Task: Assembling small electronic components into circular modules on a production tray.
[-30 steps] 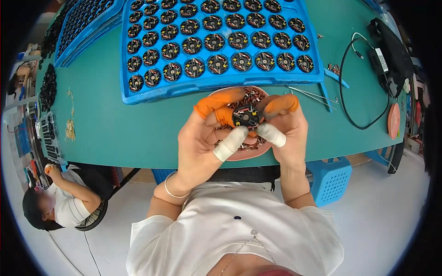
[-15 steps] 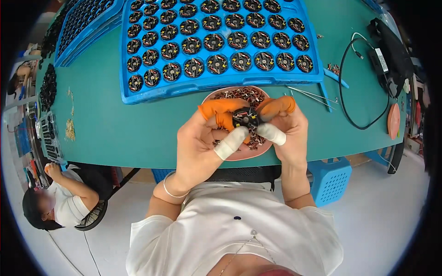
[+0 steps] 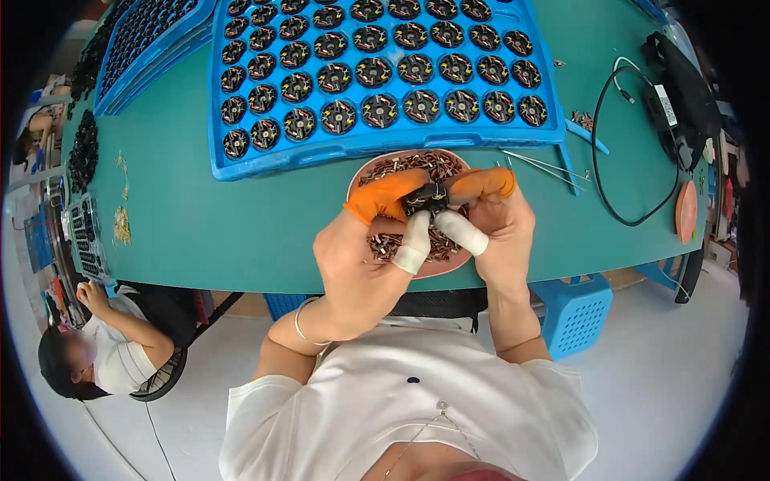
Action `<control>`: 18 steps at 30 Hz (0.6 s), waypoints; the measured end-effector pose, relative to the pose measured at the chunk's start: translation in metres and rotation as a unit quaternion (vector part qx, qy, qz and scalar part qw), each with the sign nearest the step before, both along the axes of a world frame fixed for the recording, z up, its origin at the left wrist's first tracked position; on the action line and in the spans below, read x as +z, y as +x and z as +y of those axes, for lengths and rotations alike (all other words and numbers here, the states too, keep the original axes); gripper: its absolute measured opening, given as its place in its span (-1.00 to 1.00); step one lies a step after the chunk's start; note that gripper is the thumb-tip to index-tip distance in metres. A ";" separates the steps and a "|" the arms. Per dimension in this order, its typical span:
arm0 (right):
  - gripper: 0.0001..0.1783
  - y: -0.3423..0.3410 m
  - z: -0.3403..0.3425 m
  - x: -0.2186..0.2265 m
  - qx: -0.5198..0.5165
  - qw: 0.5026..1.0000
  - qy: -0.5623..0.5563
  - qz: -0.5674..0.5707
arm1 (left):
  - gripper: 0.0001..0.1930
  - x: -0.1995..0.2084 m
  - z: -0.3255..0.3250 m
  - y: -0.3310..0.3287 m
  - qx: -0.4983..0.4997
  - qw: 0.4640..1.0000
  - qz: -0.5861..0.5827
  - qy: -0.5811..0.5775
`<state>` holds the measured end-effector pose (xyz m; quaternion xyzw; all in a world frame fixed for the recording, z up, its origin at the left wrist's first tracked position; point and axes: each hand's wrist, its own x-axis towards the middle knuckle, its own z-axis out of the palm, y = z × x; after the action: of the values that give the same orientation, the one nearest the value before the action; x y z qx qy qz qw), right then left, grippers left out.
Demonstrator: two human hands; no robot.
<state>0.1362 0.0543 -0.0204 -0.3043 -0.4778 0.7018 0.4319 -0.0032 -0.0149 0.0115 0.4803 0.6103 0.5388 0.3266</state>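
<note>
Between my two hands I hold a round black part (image 3: 423,200), tilted, with small red and light bits on it. My left hand (image 3: 365,244) grips its left side, and my right hand (image 3: 497,220) pinches its right side. Orange covers wrap fingers of both hands, and white cots cover the thumbs, which press on the near edge. Below the hands sits a pink bowl (image 3: 454,265) full of small dark red and silver pieces. Beyond it lies a blue tray (image 3: 281,164) holding rows of similar round black parts. My fingers hide much of the held part.
Another stack of blue trays (image 3: 132,92) stands far left, near piles of black pieces (image 3: 83,152). Tweezers (image 3: 545,166), a black cable (image 3: 613,210) and a pink lid (image 3: 686,211) lie on the right. A co-worker (image 3: 120,337) sits at left; a blue stool (image 3: 577,317) stands below the table.
The round black part has tipped from facing up to a steeper angle. My thumbs have moved closer together at its near edge.
</note>
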 end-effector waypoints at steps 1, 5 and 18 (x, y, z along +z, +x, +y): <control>-0.65 0.000 0.001 -0.001 0.004 1.000 -0.004 0.005 | -0.64 -0.001 -0.001 0.000 0.000 1.000 0.000 0.000; -0.64 0.005 0.005 -0.002 0.039 0.999 0.002 0.027 | -0.63 -0.001 -0.002 0.002 -0.005 0.999 0.043 0.022; -0.61 -0.002 0.003 0.001 -0.023 0.999 0.008 0.023 | -0.67 -0.009 0.007 0.004 0.013 0.998 0.054 0.042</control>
<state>0.1346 0.0570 -0.0199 -0.2954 -0.4658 0.6946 0.4617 0.0003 -0.0083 0.0025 0.5139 0.6100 0.5414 0.2658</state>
